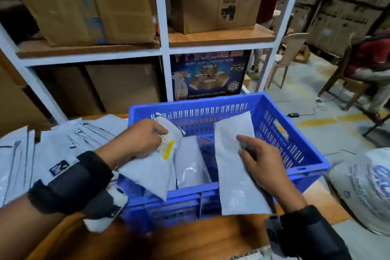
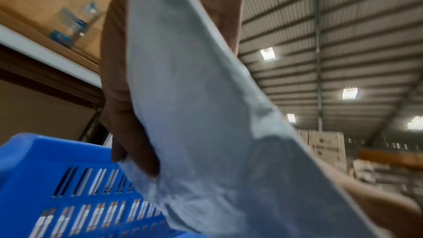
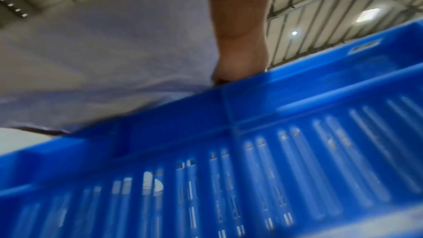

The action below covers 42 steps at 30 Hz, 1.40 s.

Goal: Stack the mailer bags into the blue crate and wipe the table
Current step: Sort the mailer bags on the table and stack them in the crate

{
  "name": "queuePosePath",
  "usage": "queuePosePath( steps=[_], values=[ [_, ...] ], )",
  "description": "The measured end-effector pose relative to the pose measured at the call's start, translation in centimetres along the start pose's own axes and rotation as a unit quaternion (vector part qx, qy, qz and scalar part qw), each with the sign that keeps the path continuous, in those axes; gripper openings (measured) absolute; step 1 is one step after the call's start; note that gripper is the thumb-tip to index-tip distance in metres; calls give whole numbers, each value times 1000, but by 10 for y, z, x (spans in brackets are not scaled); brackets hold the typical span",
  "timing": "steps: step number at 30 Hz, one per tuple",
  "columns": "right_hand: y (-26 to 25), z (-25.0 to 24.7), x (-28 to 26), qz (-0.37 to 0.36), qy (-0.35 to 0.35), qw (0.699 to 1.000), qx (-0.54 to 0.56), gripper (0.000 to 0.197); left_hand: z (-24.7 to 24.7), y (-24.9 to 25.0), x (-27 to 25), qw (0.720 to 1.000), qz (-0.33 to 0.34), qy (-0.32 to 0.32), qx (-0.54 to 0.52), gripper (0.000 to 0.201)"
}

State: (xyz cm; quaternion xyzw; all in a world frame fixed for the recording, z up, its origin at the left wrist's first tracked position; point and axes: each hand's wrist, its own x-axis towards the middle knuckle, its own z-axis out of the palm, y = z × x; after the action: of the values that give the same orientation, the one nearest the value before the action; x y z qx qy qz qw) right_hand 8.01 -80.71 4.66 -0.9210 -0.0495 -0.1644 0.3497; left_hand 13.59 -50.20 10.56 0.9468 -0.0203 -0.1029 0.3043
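Status: stacking under way, wiping not started; no cloth in view.

Blue crate (image 1: pixel 295 112) sits on the wooden table (image 1: pixel 190 236), in front of the person. One grey mailer bag (image 1: pixel 190 162) already lies inside it, on the slotted floor. Two more are on their way in.

Left hand (image 1: pixel 141 139) grips a labelled bag (image 1: pixel 147 175) near its upper end, fingers curled over the top face; the bag slants over the crate's left near corner, lower end past the rim. Left wrist view confirms fingers wrapped round the bag's edge.

Right hand (image 1: pixel 259 162) pinches a plain bag (image 1: pixel 234 167) along its right edge, thumb on top. This bag spans the near rim, far end over the crate interior, near end hanging above the table.

Remaining: a loose pile of bags (image 1: pixel 63 145) on the table left of the crate, overlapping untidily. Judged well short of half done.

Bags: flat, pale grey, thin, slightly glossy plastic; they sag where unsupported. Labelled one carries a white sticker with a yellow strip.
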Motion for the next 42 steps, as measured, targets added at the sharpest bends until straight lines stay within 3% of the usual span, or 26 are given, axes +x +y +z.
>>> queuePosePath(
  steps=[2, 7, 9, 12, 17, 19, 22, 25, 26, 29, 30, 31, 35, 38, 40, 42],
  values=[
    [9, -4, 9, -11, -37, 999, -39, 36, 6, 5, 21, 996, -24, -26, 85, 40],
    [21, -2, 17, -18, -88, 996, -26, 34, 27, 11, 64, 981, -114, -55, 145, 23],
    [24, -1, 19, -32, -110, 993, -20, 32, 37, 5, 73, 966, -147, -111, 180, 28],
    [28, -2, 22, -52, -134, 989, -25, 27, 51, -6, 78, 915, -181, -231, 278, 42],
    [29, -2, 27, -52, -188, 979, -56, 22, 73, -26, 96, 835, -208, -347, 373, 44],
    [28, -3, 28, -48, -202, 977, -55, 28, 77, -13, 94, 819, -213, -367, 387, 51],
    [28, -5, 27, -37, -206, 977, -42, 30, 88, -34, 106, 796, -252, -356, 421, 66],
    [29, -6, 26, -35, -214, 975, -39, 25, 111, -103, 138, 802, -252, -301, 450, 87],
    [29, -6, 26, -37, -215, 975, -40, 22, 113, -96, 141, 788, -269, -308, 461, 88],
    [30, -6, 25, -38, -209, 976, -42, 11, 110, -52, 129, 793, -248, -319, 456, 96],
    [31, -5, 25, -37, -207, 977, -40, 9, 115, -50, 131, 806, -246, -310, 441, 100],
    [31, -5, 25, -37, -206, 977, -37, 8, 116, -35, 123, 795, -237, -306, 466, 101],
    [31, -3, 29, -28, -201, 979, -33, 20, 124, -3, 101, 771, -241, -310, 501, 70],
    [29, -3, 31, -27, -196, 979, -45, 25, 103, 22, 95, 806, -227, -301, 455, 48],
    [28, -5, 31, -27, -190, 980, -52, 24, 86, 42, 87, 835, -233, -294, 402, 69],
    [28, -6, 30, -27, -182, 981, -61, 23, 69, 52, 76, 863, -195, -261, 386, 91]
  ],
)
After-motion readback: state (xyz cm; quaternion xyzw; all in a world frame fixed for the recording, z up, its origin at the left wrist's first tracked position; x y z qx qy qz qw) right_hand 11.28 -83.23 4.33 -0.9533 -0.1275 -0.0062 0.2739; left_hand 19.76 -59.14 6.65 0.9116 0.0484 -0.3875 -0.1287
